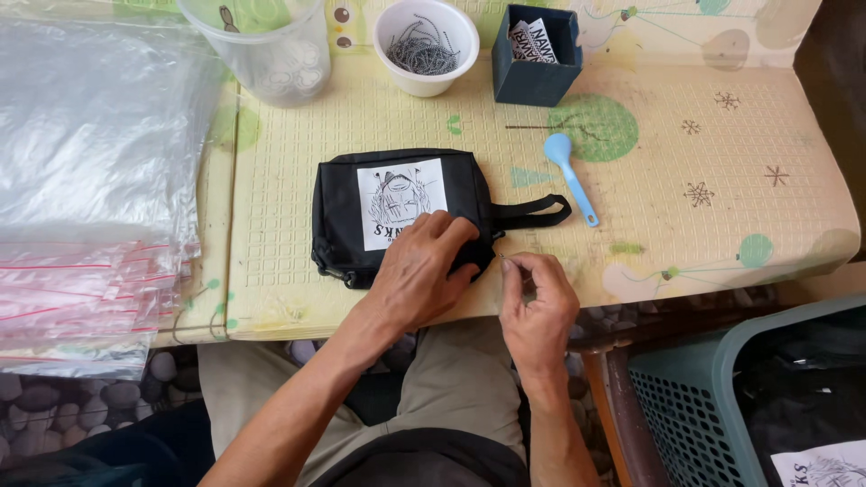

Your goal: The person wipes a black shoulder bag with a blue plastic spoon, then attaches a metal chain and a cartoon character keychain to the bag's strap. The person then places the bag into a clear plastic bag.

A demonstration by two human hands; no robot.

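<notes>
A small black pouch with a white printed patch lies flat on the yellow mat; its black strap loop points right. My left hand presses on the pouch's lower right corner. Just right of that corner, my right hand pinches a thin metal piece, which looks like a small pin or ring, between thumb and forefinger at the table's front edge.
A white bowl of metal pins, a clear plastic tub and a dark blue box of tags stand at the back. A blue spoon lies right of the pouch. Plastic zip bags pile at left; a teal basket sits at lower right.
</notes>
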